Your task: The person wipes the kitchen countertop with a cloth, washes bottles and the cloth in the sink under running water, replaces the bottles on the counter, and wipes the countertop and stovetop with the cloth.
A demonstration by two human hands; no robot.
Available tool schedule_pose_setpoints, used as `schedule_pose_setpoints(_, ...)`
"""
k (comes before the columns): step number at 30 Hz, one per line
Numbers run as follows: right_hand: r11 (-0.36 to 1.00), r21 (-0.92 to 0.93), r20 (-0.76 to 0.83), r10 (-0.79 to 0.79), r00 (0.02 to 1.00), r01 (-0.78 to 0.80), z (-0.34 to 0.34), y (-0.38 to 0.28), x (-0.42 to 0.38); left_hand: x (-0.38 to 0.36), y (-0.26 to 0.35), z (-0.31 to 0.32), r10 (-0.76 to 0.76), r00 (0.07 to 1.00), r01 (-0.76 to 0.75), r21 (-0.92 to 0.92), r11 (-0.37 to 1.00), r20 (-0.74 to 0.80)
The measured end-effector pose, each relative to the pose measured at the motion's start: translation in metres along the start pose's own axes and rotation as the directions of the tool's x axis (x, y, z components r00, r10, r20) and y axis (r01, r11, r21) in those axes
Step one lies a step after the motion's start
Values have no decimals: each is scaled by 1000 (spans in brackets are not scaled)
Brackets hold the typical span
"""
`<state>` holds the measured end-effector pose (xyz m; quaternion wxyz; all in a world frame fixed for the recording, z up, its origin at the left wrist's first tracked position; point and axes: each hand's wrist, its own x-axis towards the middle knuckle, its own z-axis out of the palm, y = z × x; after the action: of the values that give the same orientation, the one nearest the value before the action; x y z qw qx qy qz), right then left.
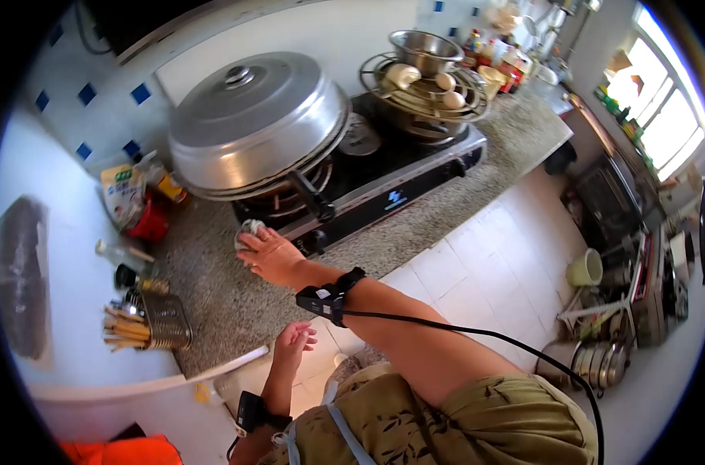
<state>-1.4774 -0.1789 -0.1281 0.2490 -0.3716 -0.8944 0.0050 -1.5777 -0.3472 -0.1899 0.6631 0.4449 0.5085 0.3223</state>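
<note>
My right hand (273, 254) reaches across the counter to the left front corner of the gas stove (399, 198). Its fingers press on a crumpled pale cloth (249, 227), partly hidden under them, beside the stove's edge. Just above stands a large pan with a domed metal lid (248, 124) on the left burner, its black handle (311, 198) pointing toward me. My left hand (294, 343) hangs in front of the counter edge, fingers loosely bent and apart, holding nothing. Both wrists wear black devices; a black cable runs from the right one.
On the right burner, a rack (426, 97) carries a metal bowl (426, 50) and several pale round items. A utensil holder (168, 322), a glass bottle (124, 252) and a red container (151, 219) line the granite counter's (205, 291) left side. Stacked pots (600, 364) stand at lower right.
</note>
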Motion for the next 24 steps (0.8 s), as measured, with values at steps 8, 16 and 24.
schedule_pose_setpoints(8, 975, 121, -57, 194, 979, -186, -36, 49, -35, 22, 30, 15, 40, 999, -41, 30, 999, 36)
schedule_pose_setpoints(16, 943, 14, -303, 320, 898, -332, -108, 164, -118, 48, 56, 58, 32, 997, -31, 20, 999, -68)
schedule_pose_setpoints(24, 856, -131, -348, 433, 832, -500, -192, 308, -205, 124, 124, 178, 130, 991, -130, 71, 989, 13)
